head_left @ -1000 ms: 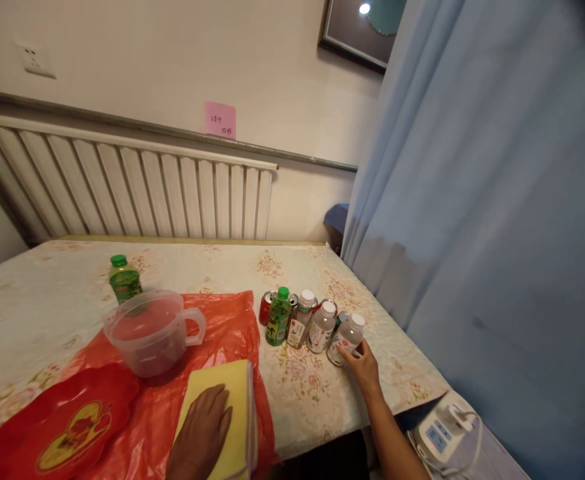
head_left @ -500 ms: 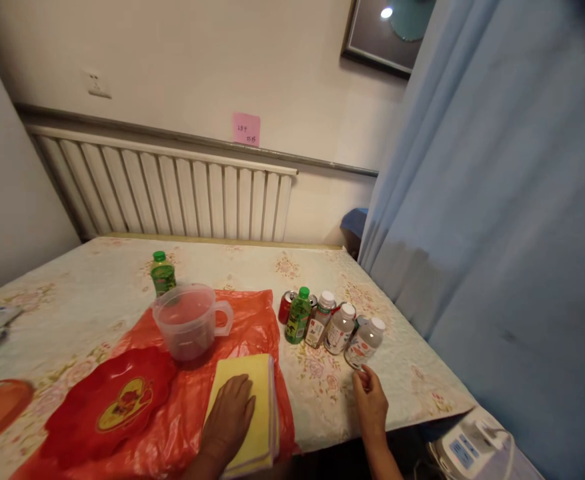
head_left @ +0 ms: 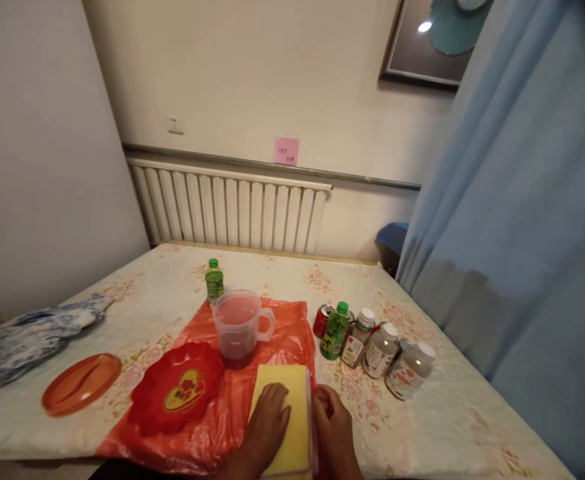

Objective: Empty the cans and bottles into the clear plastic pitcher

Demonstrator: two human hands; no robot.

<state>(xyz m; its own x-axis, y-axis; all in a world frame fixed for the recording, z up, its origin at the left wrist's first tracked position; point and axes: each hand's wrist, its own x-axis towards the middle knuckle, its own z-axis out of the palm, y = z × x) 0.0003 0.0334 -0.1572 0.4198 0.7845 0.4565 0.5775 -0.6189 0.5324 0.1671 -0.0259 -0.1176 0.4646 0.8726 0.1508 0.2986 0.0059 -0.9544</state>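
My left hand (head_left: 267,427) lies flat, fingers stretched, on a folded yellow cloth (head_left: 286,421) near the table's front edge. My right hand (head_left: 333,425) is at the cloth's right edge, fingers curled against it. The cloth rests on a red plastic bag (head_left: 227,420). On the bag, behind the cloth, stands a clear plastic jug (head_left: 239,323) with a handle; a red scalloped plate (head_left: 178,389) lies to its left.
A row of small bottles (head_left: 372,345) and a red can (head_left: 321,321) stands to the right on the floral tablecloth (head_left: 447,413). One green bottle (head_left: 214,281) stands behind the jug. An orange plate (head_left: 81,383) and a blue cloth (head_left: 27,337) lie left. Blue curtain (head_left: 522,233) at right.
My right hand left the bottles at the right and came to the yellow cloth's right edge. My left hand stayed on the cloth. The view swung left and pulled back.
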